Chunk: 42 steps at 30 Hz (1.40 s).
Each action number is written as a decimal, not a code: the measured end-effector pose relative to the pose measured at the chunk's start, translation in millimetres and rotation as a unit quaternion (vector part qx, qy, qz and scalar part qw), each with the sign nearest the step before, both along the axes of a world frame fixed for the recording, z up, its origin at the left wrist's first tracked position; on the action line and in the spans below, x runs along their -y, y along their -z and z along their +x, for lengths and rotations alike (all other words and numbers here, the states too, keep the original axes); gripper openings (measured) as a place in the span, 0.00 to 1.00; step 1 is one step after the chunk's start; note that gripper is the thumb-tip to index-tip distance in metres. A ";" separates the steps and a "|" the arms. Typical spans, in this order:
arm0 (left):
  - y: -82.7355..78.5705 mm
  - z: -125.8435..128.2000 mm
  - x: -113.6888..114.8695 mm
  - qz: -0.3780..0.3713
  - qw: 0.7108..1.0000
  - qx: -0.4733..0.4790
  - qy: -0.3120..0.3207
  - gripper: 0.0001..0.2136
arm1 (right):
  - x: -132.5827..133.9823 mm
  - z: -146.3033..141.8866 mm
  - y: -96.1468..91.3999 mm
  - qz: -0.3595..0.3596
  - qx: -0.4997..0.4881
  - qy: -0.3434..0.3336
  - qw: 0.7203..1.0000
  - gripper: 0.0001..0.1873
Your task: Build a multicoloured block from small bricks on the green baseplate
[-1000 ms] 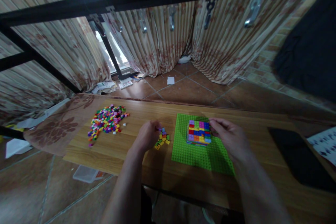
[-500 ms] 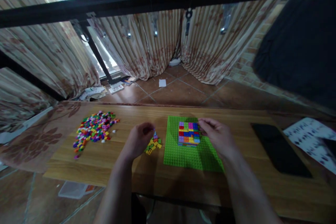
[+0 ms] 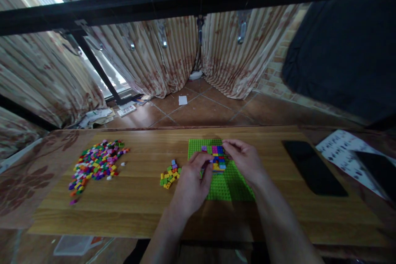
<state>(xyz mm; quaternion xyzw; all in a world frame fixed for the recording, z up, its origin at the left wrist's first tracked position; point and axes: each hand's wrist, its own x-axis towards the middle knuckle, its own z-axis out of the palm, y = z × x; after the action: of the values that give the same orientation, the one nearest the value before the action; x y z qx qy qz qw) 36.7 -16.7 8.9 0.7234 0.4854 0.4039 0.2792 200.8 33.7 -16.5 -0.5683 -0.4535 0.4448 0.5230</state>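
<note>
A block of multicoloured toy bricks (image 3: 219, 164) stands on a green studded baseplate (image 3: 227, 187). My left hand (image 3: 193, 175) is over the block's near left part and hides some of it. Its thumb and index finger are pinched on a small light purple brick (image 3: 211, 161) just at the block's top. At the block's far right corner is my right hand (image 3: 246, 161), its fingers drawn together beside the bricks; what they hold, if anything, is hidden. Left of the baseplate lies a small pile of mostly yellow and green bricks (image 3: 168, 178).
A large heap of mixed bricks (image 3: 97, 161) spreads over the left of the wooden table (image 3: 139, 210). To the right lie a black flat panel (image 3: 312, 167), a printed sheet (image 3: 337, 146) and another dark object (image 3: 375, 171). A clear plastic box (image 3: 72, 245) is on the floor.
My left hand has moved right, from the small brick pile to the top of the block, with the light purple brick. My right hand stays by the block's right side. The view has shifted right.
</note>
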 end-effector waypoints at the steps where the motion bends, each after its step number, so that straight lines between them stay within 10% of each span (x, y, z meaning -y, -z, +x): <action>1: 0.3 1.6 0.2 0.003 1.000 -0.010 -0.001 0.09 | -0.2 -0.1 0.1 0.001 0.003 0.001 1.000 0.18; 42: 9.1 22.5 4.9 0.075 0.975 -0.144 -0.151 0.03 | 1.8 0.8 -1.9 0.004 0.044 -0.012 0.999 0.16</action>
<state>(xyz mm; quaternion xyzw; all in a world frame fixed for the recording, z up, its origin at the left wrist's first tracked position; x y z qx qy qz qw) 59.1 -21.5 -0.2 0.7114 0.5922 0.3682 0.0876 201.6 31.9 -14.6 -0.5795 -0.4847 0.4242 0.4993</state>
